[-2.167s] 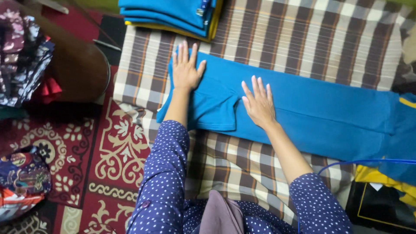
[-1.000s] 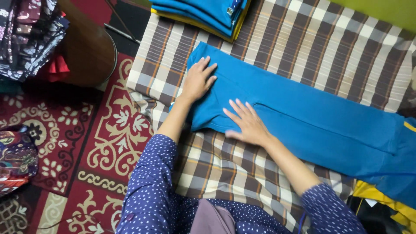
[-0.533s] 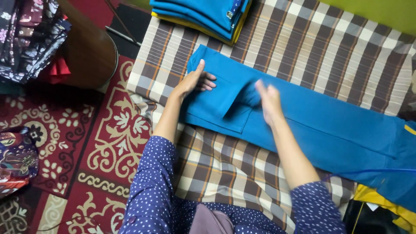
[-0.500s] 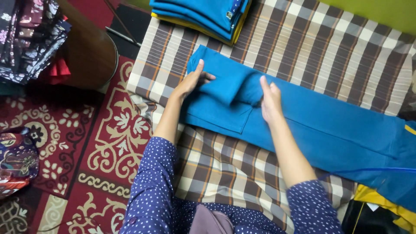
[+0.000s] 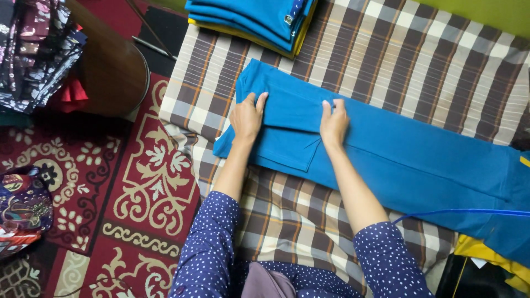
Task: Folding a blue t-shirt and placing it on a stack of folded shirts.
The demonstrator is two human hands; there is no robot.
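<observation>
At frame centre, the left hand [image 5: 247, 116] and right hand [image 5: 334, 122] press flat, fingers together and holding nothing, on a folded blue garment [image 5: 408, 160] over the checked cloth [image 5: 386, 60].

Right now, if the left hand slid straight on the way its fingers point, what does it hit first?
The left hand points up-frame across the blue garment. Beyond its edge comes bare checked cloth, then probably the folded stack.

Checked brown-and-cream mattress cloth [image 5: 419, 72] is lying open beyond both hands; stacked folded blue garments [image 5: 248, 19] are blocking the far-left edge.
</observation>
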